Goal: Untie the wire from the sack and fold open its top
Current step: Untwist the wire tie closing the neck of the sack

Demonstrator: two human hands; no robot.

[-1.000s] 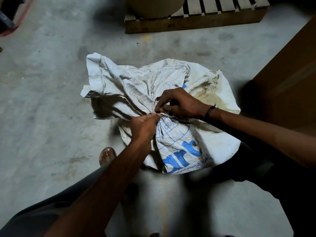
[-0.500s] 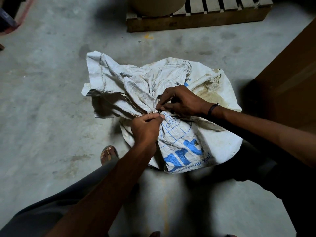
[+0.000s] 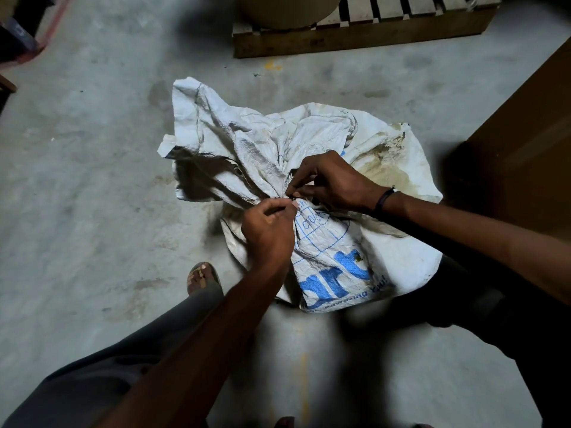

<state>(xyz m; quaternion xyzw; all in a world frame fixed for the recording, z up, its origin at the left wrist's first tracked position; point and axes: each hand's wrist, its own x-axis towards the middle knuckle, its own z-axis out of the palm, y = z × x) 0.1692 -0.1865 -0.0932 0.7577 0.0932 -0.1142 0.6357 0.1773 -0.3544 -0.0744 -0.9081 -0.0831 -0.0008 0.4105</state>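
The wire [image 3: 291,198] is very hard to make out: only a small dark speck shows at the gathered neck of the sack [image 3: 333,242], between the fingertips of both hands, and most of it is hidden by them. How many turns remain around the neck cannot be told. The left hand [image 3: 268,231] has its fingers curled, thumb and forefinger pinching at the neck where the wire sits; whether it holds wire or fabric cannot be told exactly. The right hand [image 3: 332,182] is curled too, its fingertips pinching at the same spot from the far side, a dark band on its wrist. The white sack with blue print lies on the concrete floor [image 3: 92,211], its loose top fanned out toward the upper left, a brown stain on its right side. A sandalled foot [image 3: 202,278] stands just beside the sack's near left edge. At the top edge a wooden pallet [image 3: 370,38] and a round tan object on it are cut off; a brown surface at the right is also cut by the frame.

Compared with half a second ago, both hands remain at the neck in nearly the same pose, and the sack lies as before.
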